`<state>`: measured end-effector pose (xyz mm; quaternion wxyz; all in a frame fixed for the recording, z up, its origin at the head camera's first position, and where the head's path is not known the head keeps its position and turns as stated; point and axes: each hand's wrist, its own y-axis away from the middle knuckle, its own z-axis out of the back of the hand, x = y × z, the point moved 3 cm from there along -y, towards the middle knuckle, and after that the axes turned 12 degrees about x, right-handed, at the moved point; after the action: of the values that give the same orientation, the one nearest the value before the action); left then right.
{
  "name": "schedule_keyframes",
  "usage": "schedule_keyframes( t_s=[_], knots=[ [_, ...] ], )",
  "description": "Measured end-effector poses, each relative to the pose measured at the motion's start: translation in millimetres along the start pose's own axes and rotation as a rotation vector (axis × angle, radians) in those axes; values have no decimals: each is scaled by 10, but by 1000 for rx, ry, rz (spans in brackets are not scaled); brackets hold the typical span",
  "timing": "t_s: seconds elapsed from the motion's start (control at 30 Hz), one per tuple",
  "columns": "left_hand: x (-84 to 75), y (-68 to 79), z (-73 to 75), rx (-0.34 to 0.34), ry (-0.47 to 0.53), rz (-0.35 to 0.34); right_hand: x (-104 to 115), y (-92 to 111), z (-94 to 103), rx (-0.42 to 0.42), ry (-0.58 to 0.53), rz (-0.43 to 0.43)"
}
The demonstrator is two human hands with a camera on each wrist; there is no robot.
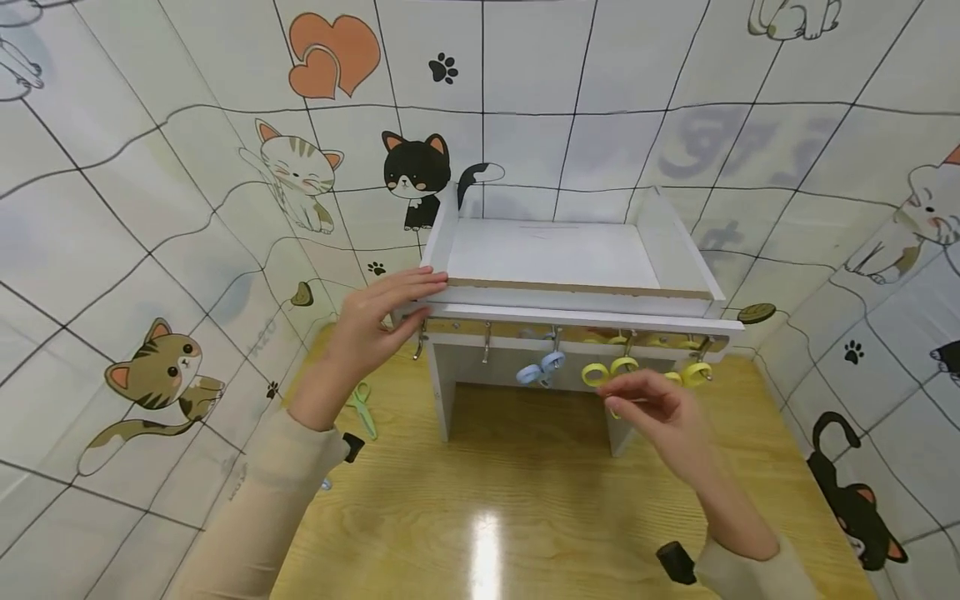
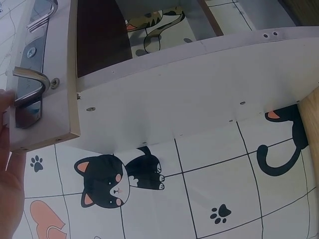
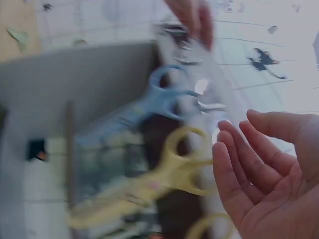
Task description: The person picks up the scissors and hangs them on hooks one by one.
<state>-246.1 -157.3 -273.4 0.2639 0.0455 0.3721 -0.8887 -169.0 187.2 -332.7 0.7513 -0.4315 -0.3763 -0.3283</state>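
A white shelf unit [image 1: 555, 296] stands on the wooden table, with a row of metal hooks [image 1: 487, 342] along its front rail. My left hand [image 1: 371, 317] holds the shelf's front left corner, fingers over the top and thumb by the rail. Blue scissors [image 1: 551, 363] hang from a middle hook. To their right hang yellow scissors [image 1: 595, 375], and another yellow pair [image 1: 697, 374] is on the rightmost hook. My right hand [image 1: 660, 412] is beside the yellow handles; in the right wrist view its fingers are loosely bent with nothing between them.
Green scissors [image 1: 363, 410] lie on the table [image 1: 420, 517] left of the shelf. A small blue item [image 1: 326, 483] shows partly behind the left sleeve. Cat-patterned sheeting [image 1: 525, 67] surrounds the table at the back and sides.
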Motion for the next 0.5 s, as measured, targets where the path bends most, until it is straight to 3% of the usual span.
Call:
schedule_keyframes(
  t_s=[0.17,0.27,0.37,0.5],
  knots=[
    [-6,-14,-27,5,-8,-7,495,-25,410,-208,282,108],
    [-5,-17,-19,-5,-7,-4,647,-95,633,-306,492,132],
    [0,-11,-8,-9,-8,0,616,-202,813,-326,673,131],
    [0,-7,-5,-2,-13,-2,452,-276,943,-261,809,142]
  ],
)
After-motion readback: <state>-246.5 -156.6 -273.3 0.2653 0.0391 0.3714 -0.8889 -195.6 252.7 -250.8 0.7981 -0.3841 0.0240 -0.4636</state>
